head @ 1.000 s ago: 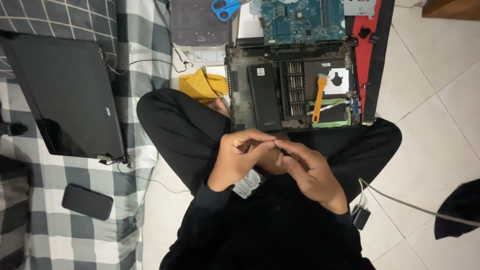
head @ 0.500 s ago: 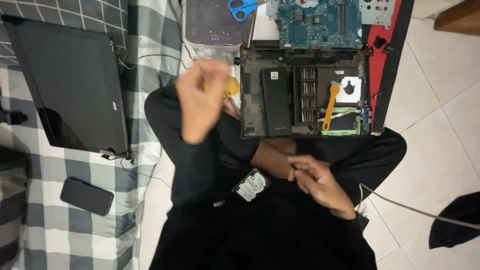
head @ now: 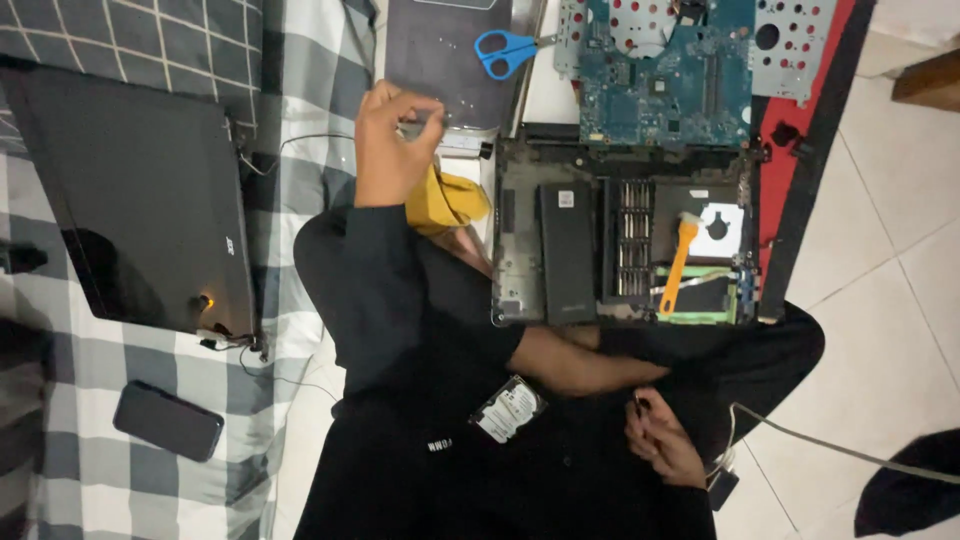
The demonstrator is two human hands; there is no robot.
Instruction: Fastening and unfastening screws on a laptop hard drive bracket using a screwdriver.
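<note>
My left hand reaches up and to the left, its fingertips pinched together over a small clear packet beside a yellow cloth; whether anything sits in the pinch is hidden. Down by my lap, my right hand is curled around a thin dark tool whose tip pokes out. A hard drive with a white label lies on my lap. In front of me lies an opened laptop base holding a black block and an orange pry tool.
A blue circuit board and blue-handled scissors lie beyond the base. A detached laptop screen and a dark phone rest on the checked blanket at left. A red mat and a grey cable are at right.
My hands were together over my lap; the left one rose and reached to the clear packet at upper left. The right one dropped lower to the right. The hard drive now lies uncovered.
</note>
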